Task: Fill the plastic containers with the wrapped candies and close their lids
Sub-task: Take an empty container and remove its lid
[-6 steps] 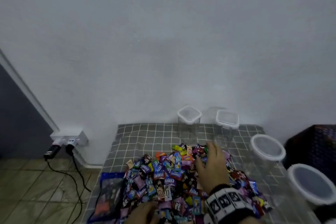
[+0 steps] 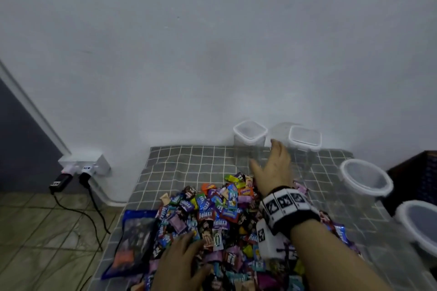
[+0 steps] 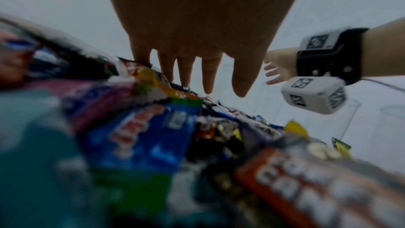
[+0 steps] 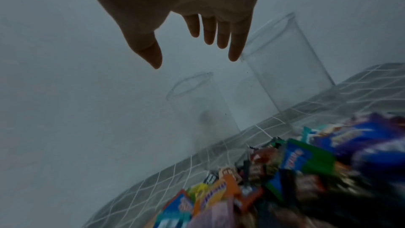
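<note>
Head view: a power strip (image 2: 84, 166) sits by the wall on the tiled floor (image 2: 35, 238). A checked cloth (image 2: 179, 163) carries a blue bag (image 2: 132, 243) and the candy pile (image 2: 220, 215). The left hand (image 2: 182, 264) rests flat on the candies, fingers straight. The right hand (image 2: 274, 168) hovers spread wide, empty, near clear containers (image 2: 250, 139) by the wall, which hold nothing visible.

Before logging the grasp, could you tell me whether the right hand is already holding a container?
No, the right hand reaches with spread, empty fingers toward a clear container.
</note>
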